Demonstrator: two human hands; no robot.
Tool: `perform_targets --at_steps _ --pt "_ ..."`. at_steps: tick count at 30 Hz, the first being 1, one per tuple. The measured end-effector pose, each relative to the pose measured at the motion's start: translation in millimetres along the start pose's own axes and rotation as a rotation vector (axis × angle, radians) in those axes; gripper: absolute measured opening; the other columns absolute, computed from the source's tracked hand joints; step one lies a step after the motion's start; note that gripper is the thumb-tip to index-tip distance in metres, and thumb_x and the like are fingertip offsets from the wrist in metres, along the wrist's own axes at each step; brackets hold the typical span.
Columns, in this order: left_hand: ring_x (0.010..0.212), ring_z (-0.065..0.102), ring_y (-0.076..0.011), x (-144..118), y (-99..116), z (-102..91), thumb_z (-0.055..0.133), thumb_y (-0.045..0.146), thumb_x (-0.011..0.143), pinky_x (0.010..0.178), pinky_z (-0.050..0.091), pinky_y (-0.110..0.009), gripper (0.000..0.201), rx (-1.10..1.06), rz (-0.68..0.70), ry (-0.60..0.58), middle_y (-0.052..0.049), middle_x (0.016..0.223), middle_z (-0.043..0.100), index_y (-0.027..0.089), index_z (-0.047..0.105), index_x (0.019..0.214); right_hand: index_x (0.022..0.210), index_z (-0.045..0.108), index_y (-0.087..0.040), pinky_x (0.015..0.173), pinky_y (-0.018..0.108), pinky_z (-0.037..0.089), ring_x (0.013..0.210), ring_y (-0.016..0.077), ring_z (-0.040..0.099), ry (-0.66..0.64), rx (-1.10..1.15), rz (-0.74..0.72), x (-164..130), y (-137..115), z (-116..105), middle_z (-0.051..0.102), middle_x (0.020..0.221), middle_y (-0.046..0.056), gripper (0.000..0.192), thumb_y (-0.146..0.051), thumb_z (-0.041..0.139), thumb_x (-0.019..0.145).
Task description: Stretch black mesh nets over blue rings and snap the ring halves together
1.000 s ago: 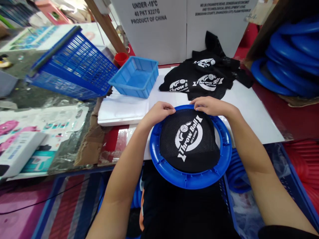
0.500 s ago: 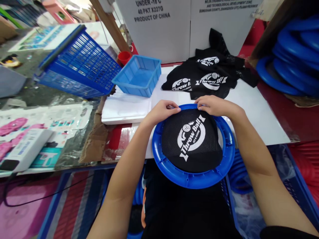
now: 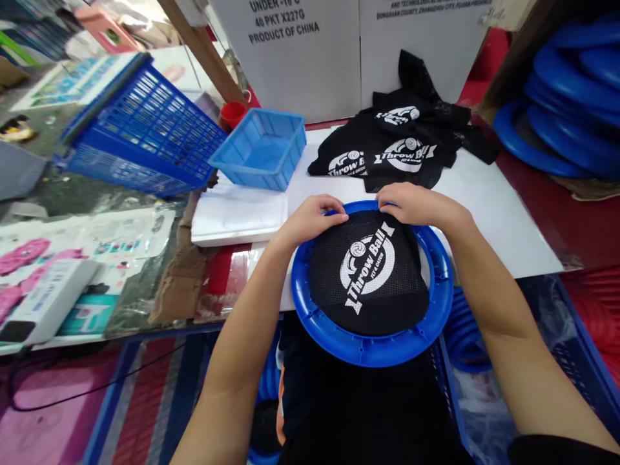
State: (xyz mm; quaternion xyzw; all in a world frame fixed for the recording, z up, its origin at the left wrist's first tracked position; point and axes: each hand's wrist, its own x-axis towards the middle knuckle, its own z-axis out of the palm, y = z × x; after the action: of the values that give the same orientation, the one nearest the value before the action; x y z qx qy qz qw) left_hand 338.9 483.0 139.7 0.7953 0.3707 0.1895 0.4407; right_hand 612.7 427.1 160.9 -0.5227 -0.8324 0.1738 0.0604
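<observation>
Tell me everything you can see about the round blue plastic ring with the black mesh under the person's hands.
The round blue plastic ring looks moulded and rigid, with small ribs along its rim. It sits tilted toward the person, its far part over the white board. A black mesh cloth printed "Throw Ball" in white covers most of its middle, leaving a gap at the right. The left hand and right hand both press the mesh at the far rim.
</observation>
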Motion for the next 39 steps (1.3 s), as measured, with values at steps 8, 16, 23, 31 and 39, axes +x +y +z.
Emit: perform_targets --at_steps 8,16,23,31,39 --pt "0.100 0.069 -0.0249 -1 -2 -4.5 0.073 0.037 0.085 0.098 0.052 -0.043 0.024 -0.058 -0.095 -0.001 -0.009 0.104 0.080 0.017 0.080 0.095 0.103 0.077 -0.022 0.107 0.049 0.052 0.117 0.0311 0.069 0.275 0.167 -0.097 3 -10 6 0.076 0.122 0.011 0.022 -0.023 0.055 0.100" --pt "0.096 0.067 -0.0240 1 -3 -6.1 0.072 0.035 0.085 0.095 0.051 -0.041 0.021 -0.079 -0.188 -0.006 -0.007 0.098 0.079 0.017 0.080 0.093 0.093 0.071 -0.022 0.102 0.048 0.054 0.109 0.0295 0.071 0.193 0.230 -0.104 14 -3 21 0.078 0.115 0.012 0.015 -0.026 0.057 0.098" --pt "0.093 0.065 -0.0238 4 -5 -6.7 0.071 0.034 0.085 0.091 0.051 -0.042 0.019 -0.079 -0.186 -0.018 -0.008 0.096 0.077 0.017 0.078 0.090 0.097 0.070 -0.022 0.100 0.046 0.054 0.106 0.0288 0.070 0.202 0.261 -0.053 17 -3 23 0.077 0.113 0.012 0.017 -0.029 0.055 0.098" --pt "0.086 0.063 -0.0228 4 -4 -6.5 0.074 0.042 0.085 0.082 0.049 -0.038 0.026 -0.040 -0.179 -0.003 -0.008 0.089 0.075 0.017 0.077 0.086 0.095 0.069 -0.023 0.096 0.044 0.054 0.102 0.0275 0.070 0.197 0.336 -0.005 17 -1 23 0.078 0.112 0.010 0.016 -0.031 0.056 0.097" --pt "0.084 0.062 -0.0220 4 -8 -7.7 0.072 0.045 0.088 0.079 0.048 -0.036 0.029 -0.026 -0.109 -0.025 -0.007 0.087 0.074 0.017 0.076 0.086 0.090 0.069 -0.022 0.098 0.044 0.053 0.102 0.0271 0.069 0.220 0.299 -0.002 19 -1 25 0.076 0.110 0.010 0.014 -0.029 0.058 0.095"
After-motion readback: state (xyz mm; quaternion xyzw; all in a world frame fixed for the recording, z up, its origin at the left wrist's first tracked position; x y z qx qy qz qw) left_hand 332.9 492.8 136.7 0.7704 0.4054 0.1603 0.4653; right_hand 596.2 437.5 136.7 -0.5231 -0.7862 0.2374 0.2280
